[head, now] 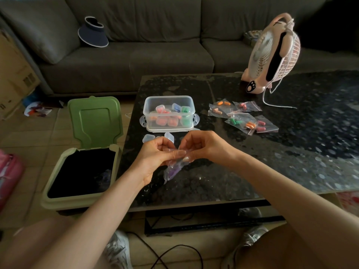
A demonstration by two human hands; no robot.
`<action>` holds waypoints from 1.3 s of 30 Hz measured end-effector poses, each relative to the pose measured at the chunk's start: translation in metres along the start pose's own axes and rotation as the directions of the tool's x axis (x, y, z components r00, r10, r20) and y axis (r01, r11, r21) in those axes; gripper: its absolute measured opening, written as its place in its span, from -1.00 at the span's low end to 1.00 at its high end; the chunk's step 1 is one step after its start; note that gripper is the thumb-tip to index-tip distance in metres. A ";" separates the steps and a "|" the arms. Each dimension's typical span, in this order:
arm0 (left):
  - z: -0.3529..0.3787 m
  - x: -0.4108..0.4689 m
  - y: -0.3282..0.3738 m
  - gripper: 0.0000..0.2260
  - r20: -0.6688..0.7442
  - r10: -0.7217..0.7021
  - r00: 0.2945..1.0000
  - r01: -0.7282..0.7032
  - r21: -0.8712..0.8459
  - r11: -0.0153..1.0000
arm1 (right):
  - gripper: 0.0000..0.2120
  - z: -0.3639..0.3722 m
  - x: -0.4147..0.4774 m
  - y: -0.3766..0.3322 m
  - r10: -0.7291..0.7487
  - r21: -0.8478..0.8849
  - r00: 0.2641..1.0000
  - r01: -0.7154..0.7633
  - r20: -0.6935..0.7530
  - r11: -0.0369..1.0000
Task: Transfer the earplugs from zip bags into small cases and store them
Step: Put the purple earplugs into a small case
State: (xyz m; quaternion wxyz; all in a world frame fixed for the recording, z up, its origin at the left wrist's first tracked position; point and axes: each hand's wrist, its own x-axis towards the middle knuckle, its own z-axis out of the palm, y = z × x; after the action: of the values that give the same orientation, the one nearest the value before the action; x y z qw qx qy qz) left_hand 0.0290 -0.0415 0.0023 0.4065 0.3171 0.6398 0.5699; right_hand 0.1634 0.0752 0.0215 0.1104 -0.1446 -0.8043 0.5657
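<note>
Plastic lips of the small clear zip bag (167,176) are best peeled apart evenly with the mouth kept upward, so the purple foam earplugs (173,171) inside do not spill onto the black speckled table (223,181) below. The left hand (155,155) and right hand (204,146) pinch the bag's top edge from opposite sides, fingertips (186,158) curled close together, holding nothing else. Empty clear small cases (148,138) lie at twelve o'clock.
</note>
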 end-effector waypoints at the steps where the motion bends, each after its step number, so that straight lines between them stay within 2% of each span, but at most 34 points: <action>1: 0.000 0.000 0.000 -0.63 -0.003 0.006 1.000 -0.006 0.004 1.000 | -0.80 0.000 0.000 0.000 0.009 -0.004 1.000 -0.009 0.007 1.000; 6: 0.001 -0.001 -0.003 -0.65 0.003 0.028 1.000 -0.028 0.023 0.999 | -0.83 0.001 0.001 0.002 0.050 -0.067 0.999 -0.050 -0.002 0.997; 11: -0.001 -0.003 -0.005 -0.66 0.051 0.121 0.991 -0.127 0.137 0.982 | -0.84 0.002 0.001 0.001 0.038 -0.141 0.999 -0.039 -0.013 0.989; 21: -0.006 -0.005 -0.007 -0.74 0.073 0.187 0.980 -0.199 0.222 0.955 | -0.84 0.007 0.006 0.000 0.060 -0.185 0.998 -0.061 -0.014 0.981; 27: -0.009 -0.008 -0.002 -0.81 0.150 0.197 0.969 -0.225 0.206 0.952 | -0.80 0.006 0.007 0.000 0.023 -0.234 0.999 -0.029 -0.031 0.972; 32: -0.011 -0.008 -0.001 -0.87 0.153 0.202 0.967 -0.227 0.171 0.959 | -0.81 0.006 0.006 0.000 -0.022 -0.194 1.000 0.021 0.000 0.981; 36: -0.011 -0.007 -0.001 -0.81 0.110 0.217 0.970 -0.231 0.134 0.964 | -0.85 0.003 0.007 -0.001 -0.020 -0.095 0.998 0.027 0.066 0.995; 39: -0.011 -0.006 -0.004 -0.77 0.080 0.217 0.973 -0.226 0.125 0.966 | -0.89 0.002 0.008 0.000 0.021 -0.135 0.997 -0.011 0.072 0.991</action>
State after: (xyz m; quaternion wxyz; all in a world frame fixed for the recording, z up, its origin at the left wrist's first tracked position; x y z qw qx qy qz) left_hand 0.0226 -0.0526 -0.0001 0.3392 0.4316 0.6233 0.5570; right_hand 0.1557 0.0766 0.0211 0.0663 -0.1370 -0.8429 0.5161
